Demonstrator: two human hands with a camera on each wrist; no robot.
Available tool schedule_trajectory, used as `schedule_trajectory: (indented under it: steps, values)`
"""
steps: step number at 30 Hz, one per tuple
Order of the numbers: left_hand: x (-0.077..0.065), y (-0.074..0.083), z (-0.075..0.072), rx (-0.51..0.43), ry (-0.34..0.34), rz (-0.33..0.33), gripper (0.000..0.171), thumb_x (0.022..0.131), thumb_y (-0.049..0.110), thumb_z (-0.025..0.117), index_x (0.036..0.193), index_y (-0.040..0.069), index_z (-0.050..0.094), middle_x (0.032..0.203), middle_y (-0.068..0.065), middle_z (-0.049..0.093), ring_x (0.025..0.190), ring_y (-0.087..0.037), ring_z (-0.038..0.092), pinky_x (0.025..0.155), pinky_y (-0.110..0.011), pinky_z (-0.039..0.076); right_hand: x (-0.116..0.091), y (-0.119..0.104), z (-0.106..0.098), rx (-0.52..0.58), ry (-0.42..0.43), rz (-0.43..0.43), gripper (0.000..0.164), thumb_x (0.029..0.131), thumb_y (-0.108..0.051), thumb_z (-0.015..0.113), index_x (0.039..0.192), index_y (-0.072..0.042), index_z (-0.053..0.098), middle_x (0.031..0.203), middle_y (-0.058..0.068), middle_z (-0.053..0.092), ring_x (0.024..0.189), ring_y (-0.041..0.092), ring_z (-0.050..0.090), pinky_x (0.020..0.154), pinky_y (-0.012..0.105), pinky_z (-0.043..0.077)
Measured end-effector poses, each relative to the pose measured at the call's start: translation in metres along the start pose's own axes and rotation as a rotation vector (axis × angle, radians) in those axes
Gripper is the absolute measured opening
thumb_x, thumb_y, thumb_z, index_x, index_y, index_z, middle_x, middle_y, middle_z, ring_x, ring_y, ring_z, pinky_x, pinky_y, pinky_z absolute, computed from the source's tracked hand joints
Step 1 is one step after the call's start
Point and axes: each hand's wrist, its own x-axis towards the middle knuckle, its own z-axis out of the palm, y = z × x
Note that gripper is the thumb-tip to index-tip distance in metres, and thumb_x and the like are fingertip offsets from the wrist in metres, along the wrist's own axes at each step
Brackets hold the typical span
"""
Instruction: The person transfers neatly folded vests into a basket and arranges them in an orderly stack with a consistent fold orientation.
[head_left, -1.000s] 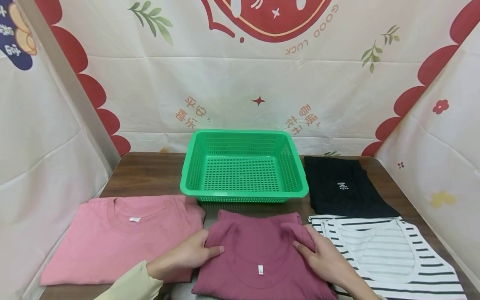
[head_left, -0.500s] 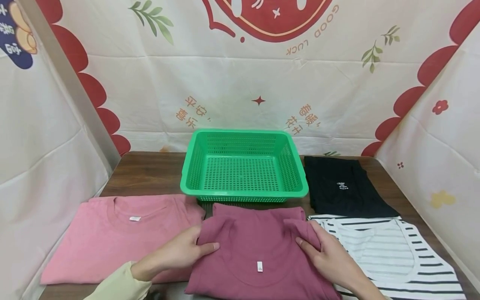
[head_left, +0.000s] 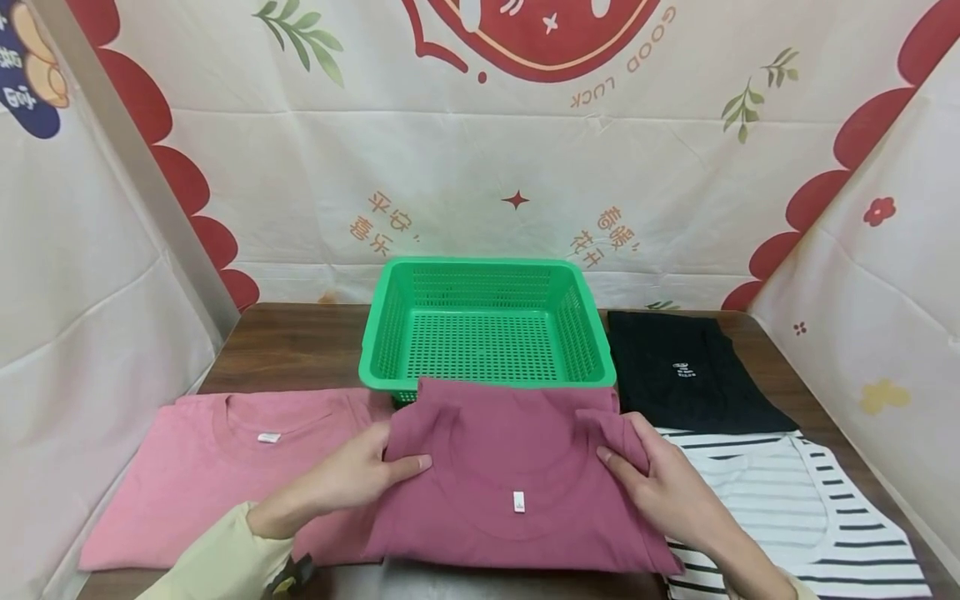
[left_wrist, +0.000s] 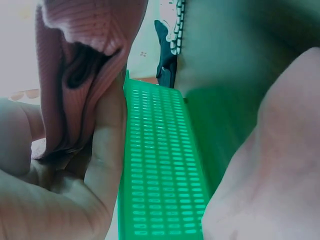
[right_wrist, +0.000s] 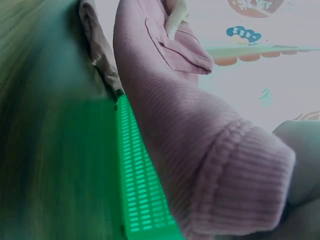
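Note:
A folded dark-rose shirt (head_left: 525, 525) with a small white label hangs between both hands in the head view. My left hand (head_left: 356, 467) pinches its left edge, thumb on top. At the right edge my right hand (head_left: 675, 492) grips it the same way. The left wrist view shows the fingers (left_wrist: 102, 155) under the bunched ribbed cloth (left_wrist: 90, 30). In the right wrist view the shirt's ribbed edge (right_wrist: 245, 180) is near and hides much of that hand. The shirt's far edge overlaps the front rim of a green plastic basket (head_left: 480, 342).
A folded pink T-shirt (head_left: 247, 492) lies on the wooden table (head_left: 300, 342) at left. On the right are a folded black shirt (head_left: 690, 392) and a white striped top (head_left: 787, 517). Printed cloth (head_left: 450, 183) hangs behind and at both sides.
Both hands have lifted the dark-rose shirt off the table and moved it forward, so it now covers part of the basket's front. The other garments and the basket stay put.

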Motion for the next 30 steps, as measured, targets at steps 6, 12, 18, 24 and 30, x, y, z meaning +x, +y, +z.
schedule_trajectory:
  steps: [6, 12, 18, 24, 30]
  values:
    - [0.005, 0.007, -0.010, -0.011, -0.024, -0.019, 0.021, 0.098, 0.020, 0.063, 0.115, 0.009, 0.066, 0.092, 0.000, 0.069, 0.078, -0.009, 0.062, 0.074, -0.024, 0.051, 0.009, -0.005, -0.004, 0.021, -0.006, 0.030, 0.021, 0.096, -0.012, 0.065, 0.114, -0.016, 0.054, 0.084, -0.001, 0.056, 0.068, 0.006, 0.055, 0.060, 0.026, 0.046]
    - [0.011, 0.015, -0.021, 0.011, 0.003, -0.060, 0.026, 0.098, 0.024, 0.063, 0.121, 0.012, 0.064, 0.098, 0.000, 0.069, 0.084, -0.013, 0.063, 0.080, -0.028, 0.051, 0.022, -0.009, -0.007, 0.023, -0.017, 0.076, 0.020, 0.097, -0.017, 0.065, 0.113, -0.014, 0.054, 0.083, 0.002, 0.056, 0.065, 0.009, 0.056, 0.058, 0.027, 0.047]
    - [0.019, 0.018, -0.031, 0.031, 0.027, -0.096, 0.026, 0.097, 0.028, 0.063, 0.120, 0.016, 0.063, 0.097, 0.001, 0.065, 0.087, -0.014, 0.059, 0.084, -0.033, 0.048, 0.037, -0.013, -0.008, 0.008, -0.021, 0.081, 0.022, 0.097, -0.020, 0.064, 0.115, -0.012, 0.053, 0.085, 0.004, 0.057, 0.067, 0.011, 0.057, 0.060, 0.028, 0.048]
    - [0.023, 0.017, -0.041, -0.001, 0.028, -0.096, 0.024, 0.097, 0.026, 0.063, 0.113, 0.008, 0.064, 0.085, -0.002, 0.064, 0.078, -0.015, 0.059, 0.078, -0.031, 0.048, 0.048, -0.016, -0.008, -0.019, -0.019, 0.067, 0.024, 0.097, -0.018, 0.064, 0.117, -0.011, 0.053, 0.088, 0.006, 0.058, 0.072, 0.016, 0.057, 0.061, 0.029, 0.048]
    - [0.027, 0.016, -0.051, -0.025, 0.040, -0.134, 0.023, 0.097, 0.025, 0.064, 0.111, 0.006, 0.064, 0.080, -0.004, 0.066, 0.073, -0.016, 0.063, 0.075, -0.032, 0.050, 0.059, -0.022, -0.009, -0.029, -0.011, 0.071, 0.025, 0.097, -0.018, 0.065, 0.118, -0.009, 0.054, 0.092, 0.008, 0.060, 0.075, 0.019, 0.057, 0.065, 0.031, 0.048]
